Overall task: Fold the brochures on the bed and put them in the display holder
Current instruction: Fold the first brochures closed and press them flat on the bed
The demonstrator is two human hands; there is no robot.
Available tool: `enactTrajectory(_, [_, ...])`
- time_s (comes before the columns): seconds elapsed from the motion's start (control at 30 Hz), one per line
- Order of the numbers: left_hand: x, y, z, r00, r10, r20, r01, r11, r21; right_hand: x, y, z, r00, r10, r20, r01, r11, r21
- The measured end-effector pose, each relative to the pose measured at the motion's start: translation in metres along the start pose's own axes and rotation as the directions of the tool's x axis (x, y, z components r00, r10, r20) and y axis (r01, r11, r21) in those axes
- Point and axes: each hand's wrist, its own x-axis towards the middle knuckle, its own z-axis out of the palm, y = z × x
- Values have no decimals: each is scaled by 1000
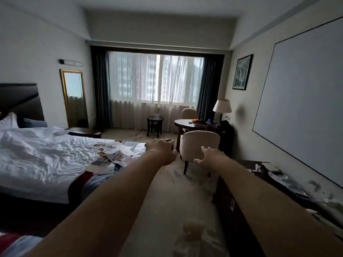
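Several brochures (111, 156) lie scattered and unfolded near the foot corner of the bed (46, 158), on the white sheet and the patterned runner. Both my arms reach straight out over the carpet between the bed and the right wall. My left hand (162, 151) hangs just right of the bed corner, fingers spread, holding nothing. My right hand (208, 154) is held in front of a beige chair, fingers apart and empty. A clear holder with papers (267, 168) seems to stand on the dark cabinet at the right; its details are dim.
A beige chair (199, 145) and a round dark table (187, 124) stand ahead, with a second chair and a lamp (222, 106) behind. A small side table (155, 120) is by the curtained window. A long dark cabinet (259, 197) runs along the right wall.
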Motion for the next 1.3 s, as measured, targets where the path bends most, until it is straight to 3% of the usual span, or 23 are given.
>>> enactTrajectory(0.33, [298,-56,21,998,-33,51,33,999,13,303,-4,-31,999,38,13,-37,999,-20])
enactTrajectory(0.63, [558,-60,79,997,5,71,-6,1000,26,573,12,2,998,-28,51,31,997,-66])
enactTrajectory(0.83, [723,-100,108,993,-113,20,113,993,17,776,-13,-1,985,-165,48,168,982,-85])
enactTrajectory(1.1, [898,-239,144,943,-333,-13,333,943,-17,1005,-112,29,925,-379,4,379,924,-61])
enactTrajectory(1.3, [994,-390,177,859,-512,-13,511,855,82,1160,-239,59,766,-636,-94,636,771,-31])
